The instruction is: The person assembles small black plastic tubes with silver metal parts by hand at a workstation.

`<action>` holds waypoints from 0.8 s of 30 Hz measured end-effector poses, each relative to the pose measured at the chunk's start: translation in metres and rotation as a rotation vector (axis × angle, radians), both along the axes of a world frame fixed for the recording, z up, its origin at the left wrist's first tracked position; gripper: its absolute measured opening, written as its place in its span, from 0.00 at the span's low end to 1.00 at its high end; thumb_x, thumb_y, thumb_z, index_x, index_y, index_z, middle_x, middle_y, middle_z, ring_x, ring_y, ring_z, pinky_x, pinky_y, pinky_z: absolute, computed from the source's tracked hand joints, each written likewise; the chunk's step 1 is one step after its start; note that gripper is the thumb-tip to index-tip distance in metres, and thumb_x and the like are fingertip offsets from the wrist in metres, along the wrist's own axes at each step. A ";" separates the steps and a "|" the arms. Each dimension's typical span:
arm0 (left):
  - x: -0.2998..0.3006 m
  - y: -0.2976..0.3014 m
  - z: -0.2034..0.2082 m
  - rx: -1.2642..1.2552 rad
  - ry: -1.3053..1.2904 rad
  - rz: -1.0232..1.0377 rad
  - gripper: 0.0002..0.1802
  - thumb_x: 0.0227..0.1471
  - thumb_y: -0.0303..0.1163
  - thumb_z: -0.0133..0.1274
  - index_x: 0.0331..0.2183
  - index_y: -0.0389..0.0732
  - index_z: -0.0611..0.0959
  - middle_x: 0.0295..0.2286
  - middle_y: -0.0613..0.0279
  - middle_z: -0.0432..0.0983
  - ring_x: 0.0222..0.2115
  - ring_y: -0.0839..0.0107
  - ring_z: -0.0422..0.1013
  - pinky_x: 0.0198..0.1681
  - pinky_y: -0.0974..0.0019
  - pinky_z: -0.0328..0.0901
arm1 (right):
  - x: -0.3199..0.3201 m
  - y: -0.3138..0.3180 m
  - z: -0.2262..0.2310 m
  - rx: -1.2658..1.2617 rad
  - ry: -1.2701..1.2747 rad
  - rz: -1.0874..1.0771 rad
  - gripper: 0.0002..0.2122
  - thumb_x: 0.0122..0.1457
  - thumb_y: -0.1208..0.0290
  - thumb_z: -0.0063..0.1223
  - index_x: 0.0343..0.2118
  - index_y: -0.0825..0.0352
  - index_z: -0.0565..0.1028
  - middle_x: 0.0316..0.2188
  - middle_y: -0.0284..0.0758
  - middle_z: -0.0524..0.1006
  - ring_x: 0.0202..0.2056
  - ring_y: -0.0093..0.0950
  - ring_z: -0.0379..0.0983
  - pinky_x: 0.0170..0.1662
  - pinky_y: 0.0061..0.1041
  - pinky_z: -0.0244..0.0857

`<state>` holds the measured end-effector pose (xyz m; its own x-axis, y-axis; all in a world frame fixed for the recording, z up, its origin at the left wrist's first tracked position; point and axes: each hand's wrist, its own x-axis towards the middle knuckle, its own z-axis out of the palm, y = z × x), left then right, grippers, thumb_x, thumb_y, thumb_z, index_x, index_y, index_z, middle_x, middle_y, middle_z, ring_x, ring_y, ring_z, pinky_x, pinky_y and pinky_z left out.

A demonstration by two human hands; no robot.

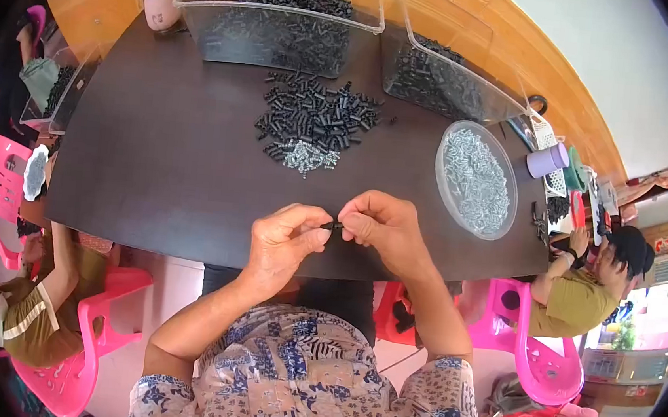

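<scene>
Near the front edge of the table, my left hand [279, 242] pinches a small black cylindrical piece [332, 226] between thumb and fingers. My right hand [386, 227] is closed in a pinch at the other end of that piece; whatever lies between its fingertips is too small and hidden to name. Beyond both hands lies a loose heap of short black cylindrical pieces [318, 116]. A little cluster of small silver metal pieces [307, 157] rests against the heap's near side.
Two clear plastic bins [279, 19] [473, 68] of black pieces stand at the back. A shallow tray [451, 205] of silvery pieces sits right. A pink bottle [158, 2] and a lilac cup [548, 160] stand near the edges. People sit on both sides.
</scene>
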<state>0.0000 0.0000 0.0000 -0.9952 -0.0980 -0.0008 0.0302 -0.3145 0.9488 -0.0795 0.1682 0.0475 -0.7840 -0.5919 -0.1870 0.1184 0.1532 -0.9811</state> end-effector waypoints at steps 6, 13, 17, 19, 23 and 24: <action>0.001 0.005 0.001 0.054 -0.005 -0.022 0.11 0.48 0.19 0.56 0.38 0.31 0.80 0.31 0.64 0.73 0.27 0.80 0.70 0.30 0.77 0.66 | 0.003 0.002 -0.004 -0.035 0.143 -0.012 0.06 0.57 0.71 0.53 0.30 0.69 0.75 0.22 0.27 0.74 0.24 0.14 0.66 0.27 0.14 0.61; 0.003 0.010 -0.002 0.035 0.056 0.019 0.11 0.50 0.20 0.54 0.39 0.32 0.80 0.30 0.64 0.72 0.27 0.79 0.69 0.30 0.77 0.68 | 0.004 -0.002 0.001 0.038 -0.084 -0.062 0.07 0.55 0.71 0.55 0.32 0.69 0.76 0.22 0.30 0.75 0.22 0.15 0.67 0.25 0.13 0.60; 0.002 0.008 -0.003 -0.017 0.052 0.025 0.11 0.50 0.19 0.53 0.38 0.32 0.81 0.29 0.64 0.71 0.27 0.78 0.69 0.30 0.76 0.68 | 0.008 -0.004 0.000 -0.006 -0.161 -0.113 0.07 0.55 0.71 0.56 0.32 0.69 0.76 0.22 0.30 0.76 0.22 0.15 0.67 0.25 0.13 0.60; 0.003 0.007 -0.005 0.008 0.043 0.039 0.11 0.50 0.19 0.53 0.38 0.32 0.81 0.29 0.64 0.71 0.27 0.78 0.69 0.29 0.76 0.68 | 0.013 -0.009 0.003 -0.001 -0.131 -0.118 0.07 0.55 0.71 0.56 0.33 0.69 0.76 0.23 0.30 0.76 0.22 0.15 0.68 0.25 0.13 0.60; 0.003 0.005 -0.004 -0.003 0.051 0.048 0.10 0.49 0.19 0.53 0.37 0.32 0.81 0.28 0.64 0.71 0.26 0.79 0.69 0.29 0.77 0.67 | 0.022 -0.012 0.000 0.025 0.062 -0.121 0.07 0.55 0.72 0.55 0.34 0.70 0.76 0.24 0.30 0.76 0.24 0.15 0.68 0.26 0.13 0.61; 0.003 0.005 -0.004 -0.001 0.051 0.047 0.10 0.49 0.19 0.53 0.37 0.32 0.81 0.28 0.64 0.71 0.26 0.79 0.69 0.29 0.77 0.67 | 0.022 -0.012 -0.001 0.027 0.062 -0.122 0.07 0.55 0.72 0.55 0.34 0.70 0.76 0.24 0.30 0.76 0.24 0.15 0.68 0.26 0.13 0.61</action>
